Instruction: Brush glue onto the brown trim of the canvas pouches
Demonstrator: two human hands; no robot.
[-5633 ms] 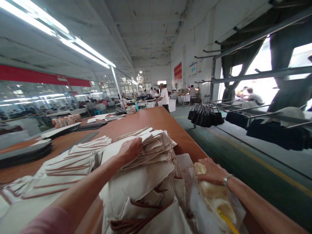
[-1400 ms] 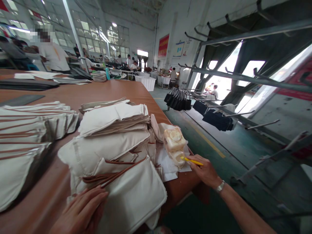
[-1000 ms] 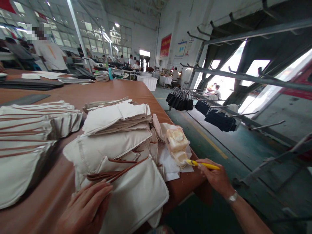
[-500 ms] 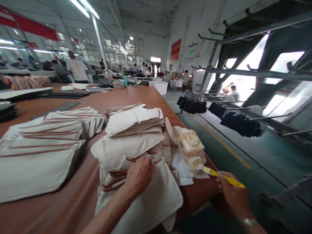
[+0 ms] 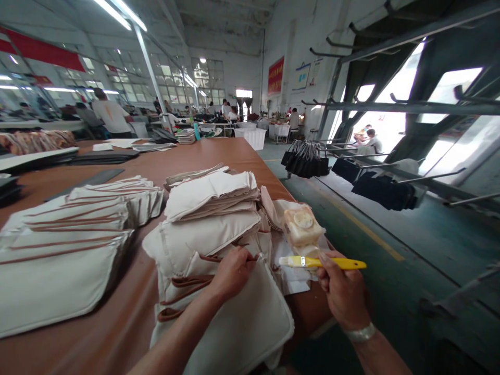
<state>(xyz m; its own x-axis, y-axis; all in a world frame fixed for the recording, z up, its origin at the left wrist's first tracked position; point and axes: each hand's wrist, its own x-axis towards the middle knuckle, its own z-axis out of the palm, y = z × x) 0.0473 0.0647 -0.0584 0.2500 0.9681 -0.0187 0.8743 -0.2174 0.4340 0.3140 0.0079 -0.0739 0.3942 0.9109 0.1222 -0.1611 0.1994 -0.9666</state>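
My right hand [image 5: 344,286] is closed around the yellow handle of a paintbrush [image 5: 330,263], which lies nearly level with its pale bristles pointing left. Just behind the brush stands a glue-stained plastic container [image 5: 300,224] on white paper at the table's right edge. My left hand [image 5: 235,271] pinches the brown-trimmed edge of a cream fabric piece [image 5: 242,317] on the near pile. Its fingertips are partly hidden. Beyond that hand rises a stack of cream fabric pieces [image 5: 211,195].
Overlapping cream pieces with brown edging [image 5: 58,265] spread across the left of the brown table [image 5: 219,151]. Metal racks with dark hanging pieces [image 5: 307,159] stand right of the table. Several people are farther back, one in a white shirt [image 5: 110,114].
My right hand has lifted the brush from the container and swung it left, toward the fabric. My left hand has shifted slightly right along the trimmed edge.
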